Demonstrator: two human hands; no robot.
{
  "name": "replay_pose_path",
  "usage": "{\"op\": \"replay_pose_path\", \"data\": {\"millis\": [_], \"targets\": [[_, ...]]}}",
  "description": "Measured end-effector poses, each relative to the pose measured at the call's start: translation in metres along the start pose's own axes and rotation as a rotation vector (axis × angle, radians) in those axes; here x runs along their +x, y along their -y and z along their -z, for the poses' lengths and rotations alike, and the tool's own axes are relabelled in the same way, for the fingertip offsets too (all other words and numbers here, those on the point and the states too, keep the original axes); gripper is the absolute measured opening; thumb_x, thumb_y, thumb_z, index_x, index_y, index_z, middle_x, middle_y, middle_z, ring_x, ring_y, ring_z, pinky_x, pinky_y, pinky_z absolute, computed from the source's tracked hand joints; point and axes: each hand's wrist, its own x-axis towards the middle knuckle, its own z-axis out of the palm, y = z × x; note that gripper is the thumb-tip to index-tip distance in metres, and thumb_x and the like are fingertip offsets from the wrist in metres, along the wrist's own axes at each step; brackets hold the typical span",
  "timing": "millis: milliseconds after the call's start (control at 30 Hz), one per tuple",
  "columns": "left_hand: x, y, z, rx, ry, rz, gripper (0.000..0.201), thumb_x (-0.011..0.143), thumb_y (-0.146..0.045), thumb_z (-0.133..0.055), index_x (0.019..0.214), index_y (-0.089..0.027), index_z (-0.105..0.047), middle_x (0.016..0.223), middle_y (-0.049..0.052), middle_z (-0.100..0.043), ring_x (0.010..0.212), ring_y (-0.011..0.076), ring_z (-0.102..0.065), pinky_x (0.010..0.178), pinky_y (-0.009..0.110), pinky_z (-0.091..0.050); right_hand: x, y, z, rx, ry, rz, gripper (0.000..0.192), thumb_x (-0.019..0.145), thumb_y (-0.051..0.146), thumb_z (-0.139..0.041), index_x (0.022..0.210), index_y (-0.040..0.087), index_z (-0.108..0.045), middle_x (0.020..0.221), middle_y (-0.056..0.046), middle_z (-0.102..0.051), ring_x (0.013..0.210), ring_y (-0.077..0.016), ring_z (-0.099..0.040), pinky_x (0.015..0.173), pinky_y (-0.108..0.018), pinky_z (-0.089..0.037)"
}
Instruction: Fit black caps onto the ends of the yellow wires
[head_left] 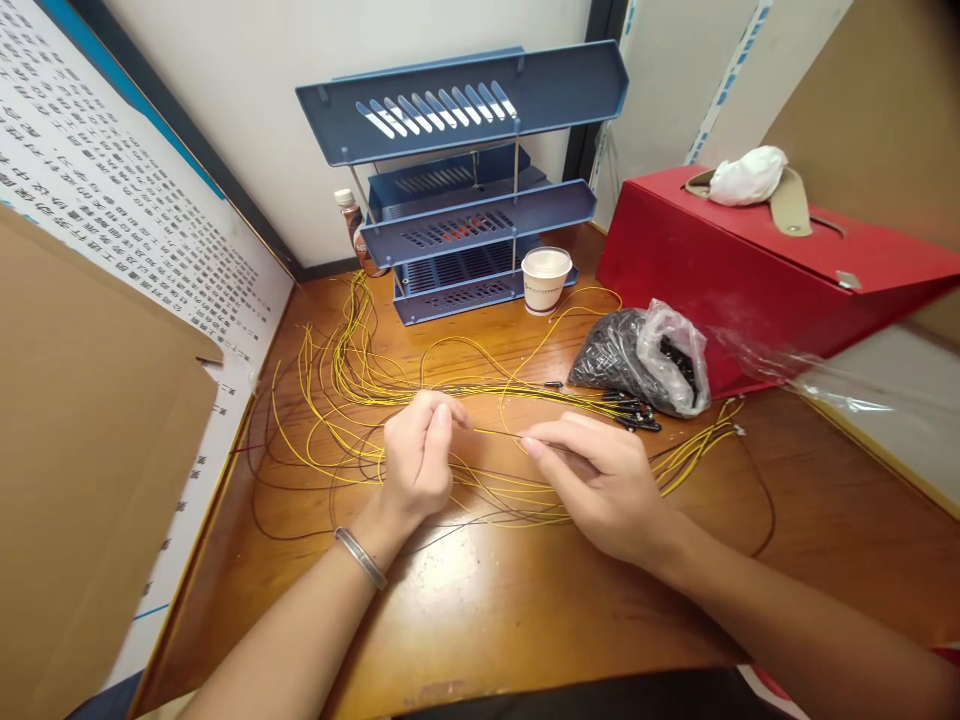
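Yellow wire (495,432): one thin strand stretches taut between the two hands, just above the table and in front of the loose bundle.
Left hand (417,455): fingers curled tight, thumb and forefinger pinched on the left end of the wire; a metal bangle (361,557) sits on the wrist.
Right hand (596,480): palm down, fingertips (534,444) closed on the right end of the same wire, the other fingers loosely folded.
Bundle (352,375): many yellow wires lie in loops across the table, spreading from the rack to the hands and on to the right; thin dark wires run among them.
Connectors (637,415): small black pieces lie at the wire ends just beside the bag, right of the hands.
Bag (652,355): clear plastic, full of small black parts, lying against the red box.
Box (750,270): red, at the right rear, with a tan handle and a crumpled white wad (746,175) on top.
Cup (546,280): white paper, standing in front of the rack.
Rack (465,180): blue, three tiers, at the back against the wall; a small brown bottle (352,232) stands at its left.
Table (480,600): glossy brown wood.
Cardboard (82,450): a brown sheet at the left, over a white printed board (112,180).
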Motion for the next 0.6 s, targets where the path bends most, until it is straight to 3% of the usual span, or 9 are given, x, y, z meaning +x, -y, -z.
{"op": "replay_pose_path", "data": {"millis": [167, 400, 600], "targets": [[0.006, -0.006, 0.0, 0.088, 0.104, 0.048, 0.027, 0.103, -0.029, -0.043, 0.084, -0.018, -0.059, 0.074, 0.001, -0.064, 0.066, 0.0105, -0.06, 0.064, 0.024, -0.047, -0.001, 0.003, 0.0, 0.012, 0.003, 0.023, 0.014, 0.096, 0.017, -0.059, 0.089, 0.016, -0.071, 0.067, 0.001, -0.062, 0.056, -0.0078, -0.052, 0.056, -0.024, -0.041], [0.005, -0.01, 0.003, 0.074, 0.182, -0.185, 0.015, 0.095, -0.023, -0.05, 0.085, -0.017, -0.059, 0.074, 0.002, -0.066, 0.066, 0.0111, -0.06, 0.063, 0.024, -0.047, 0.0, 0.001, -0.002, -0.007, -0.014, 0.001, 0.014, 0.095, 0.017, -0.06, 0.092, 0.015, -0.073, 0.068, 0.001, -0.064, 0.056, -0.0073, -0.053, 0.054, -0.023, -0.041], [0.007, -0.011, 0.002, 0.03, 0.195, -0.231, 0.013, 0.094, -0.022, -0.052, 0.085, -0.016, -0.059, 0.072, 0.002, -0.065, 0.063, 0.0106, -0.058, 0.061, 0.024, -0.047, -0.003, -0.002, -0.004, -0.029, -0.005, -0.029, 0.016, 0.096, 0.018, -0.059, 0.089, 0.016, -0.073, 0.069, 0.0, -0.066, 0.057, -0.0083, -0.056, 0.055, -0.024, -0.043]]}}
